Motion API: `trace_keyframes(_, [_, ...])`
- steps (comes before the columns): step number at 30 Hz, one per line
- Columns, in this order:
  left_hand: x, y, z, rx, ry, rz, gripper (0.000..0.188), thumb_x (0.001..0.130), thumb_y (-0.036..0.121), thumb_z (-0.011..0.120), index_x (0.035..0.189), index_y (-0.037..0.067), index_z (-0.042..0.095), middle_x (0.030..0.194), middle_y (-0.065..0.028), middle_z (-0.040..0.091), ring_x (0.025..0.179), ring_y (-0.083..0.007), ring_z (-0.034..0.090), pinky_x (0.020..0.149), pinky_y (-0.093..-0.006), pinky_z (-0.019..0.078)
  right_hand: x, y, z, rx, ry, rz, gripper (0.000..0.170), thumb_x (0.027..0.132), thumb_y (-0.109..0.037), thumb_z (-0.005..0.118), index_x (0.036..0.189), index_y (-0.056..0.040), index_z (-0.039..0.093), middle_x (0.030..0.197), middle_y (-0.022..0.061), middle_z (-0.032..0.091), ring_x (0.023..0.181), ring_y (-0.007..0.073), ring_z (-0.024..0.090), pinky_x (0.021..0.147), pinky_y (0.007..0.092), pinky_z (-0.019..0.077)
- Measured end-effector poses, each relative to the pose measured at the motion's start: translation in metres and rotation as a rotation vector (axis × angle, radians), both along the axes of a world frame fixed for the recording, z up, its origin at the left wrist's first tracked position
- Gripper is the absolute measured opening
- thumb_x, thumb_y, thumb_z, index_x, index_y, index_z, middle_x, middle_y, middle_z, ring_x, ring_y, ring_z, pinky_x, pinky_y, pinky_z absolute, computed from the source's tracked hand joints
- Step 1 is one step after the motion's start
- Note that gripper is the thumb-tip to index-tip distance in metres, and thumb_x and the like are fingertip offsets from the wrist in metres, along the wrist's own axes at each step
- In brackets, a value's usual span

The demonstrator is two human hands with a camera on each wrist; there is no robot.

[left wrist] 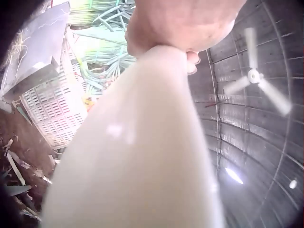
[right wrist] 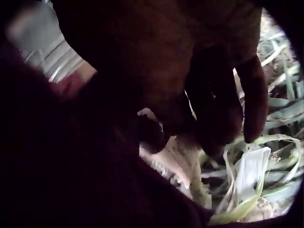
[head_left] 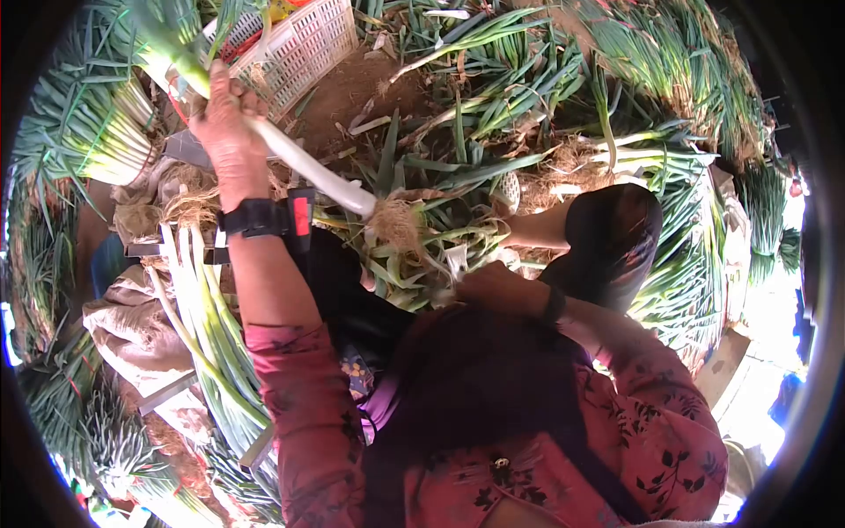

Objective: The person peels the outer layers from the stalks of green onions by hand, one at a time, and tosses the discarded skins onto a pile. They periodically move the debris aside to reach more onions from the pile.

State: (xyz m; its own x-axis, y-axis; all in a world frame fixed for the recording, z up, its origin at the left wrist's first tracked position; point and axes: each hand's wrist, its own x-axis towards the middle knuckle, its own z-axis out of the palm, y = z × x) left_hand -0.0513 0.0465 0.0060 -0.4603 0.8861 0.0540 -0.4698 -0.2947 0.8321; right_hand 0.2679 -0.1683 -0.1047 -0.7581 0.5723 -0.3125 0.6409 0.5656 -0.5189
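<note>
My left hand (head_left: 231,128) grips a thick green onion (head_left: 308,169) around its stalk, out ahead and to the left. Its green leaves point up toward the far left, and the white shank slants down to a tuft of pale roots (head_left: 393,222). In the left wrist view the smooth white shank (left wrist: 137,142) runs up into the curled hand (left wrist: 187,23). Low by the lap is my right hand (head_left: 500,289), its fingers (right wrist: 254,102) hanging loosely bent above leaf scraps. A pale peel (right wrist: 251,168) lies just below those fingertips.
A white plastic basket (head_left: 304,53) stands beyond the left hand. Bundled green onions (head_left: 114,132) lie at the left, more (head_left: 207,308) beside the left forearm, and another heap (head_left: 678,238) at the right. Loose leaves and peelings (head_left: 493,176) cover the ground ahead.
</note>
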Motion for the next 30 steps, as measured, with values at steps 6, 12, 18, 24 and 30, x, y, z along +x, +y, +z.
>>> trace_keyframes(6, [0.017,-0.022,0.001,0.064,0.027,-0.062,0.044,0.094,0.045,0.053,0.110,0.003,0.054,0.068,0.0031,0.044,0.052,-0.0071,0.037,0.044,-0.0211,0.0294,-0.018,0.097,0.033,0.342,0.452,-0.162,0.029,0.088,-0.024,0.061,0.109,-0.0043,0.059,0.097,0.0148,0.062,0.091,0.0293,0.062,0.074,0.0380,0.0506])
trace_keyframes(12, [0.018,-0.025,0.002,0.125,-0.148,-0.203,0.053,0.088,0.063,0.048,0.108,0.014,0.052,0.072,0.0051,0.044,0.050,-0.0065,0.038,0.039,-0.0201,0.0291,-0.088,0.139,0.061,-0.294,0.871,-0.153,0.044,0.095,-0.025,0.055,0.134,-0.0050,0.047,0.120,0.0099,0.062,0.103,0.0134,0.058,0.087,0.0296,0.0474])
trace_keyframes(18, [0.013,-0.027,0.007,0.261,-0.289,-0.390,0.053,0.091,0.058,0.047,0.115,0.011,0.052,0.069,0.0046,0.041,0.051,-0.0057,0.036,0.041,-0.0197,0.0291,-0.085,0.109,0.064,-0.375,0.512,-0.264,0.028,0.090,-0.027,0.058,0.107,-0.0045,0.060,0.093,0.0078,0.064,0.075,0.0152,0.063,0.071,0.0329,0.0496])
trace_keyframes(24, [0.001,-0.029,0.015,-0.084,-0.087,0.026,0.029,0.092,0.033,0.060,0.104,0.010,0.047,0.069,-0.0018,0.050,0.050,-0.0084,0.044,0.041,-0.0219,0.0372,-0.073,0.074,0.063,0.640,0.541,-0.003,0.009,0.080,-0.011,0.065,0.077,-0.0048,0.061,0.063,0.0097,0.055,0.053,0.0255,0.058,0.059,0.0348,0.0522])
trace_keyframes(30, [-0.057,-0.015,-0.005,0.266,-0.261,-0.091,0.030,0.096,0.039,0.051,0.100,0.010,0.047,0.065,0.0001,0.045,0.051,-0.0066,0.041,0.040,-0.0196,0.0339,0.037,0.005,0.013,-0.004,0.214,-0.222,0.018,0.080,-0.015,0.065,0.097,-0.0095,0.062,0.079,0.0090,0.062,0.073,0.0289,0.064,0.059,0.0377,0.0489])
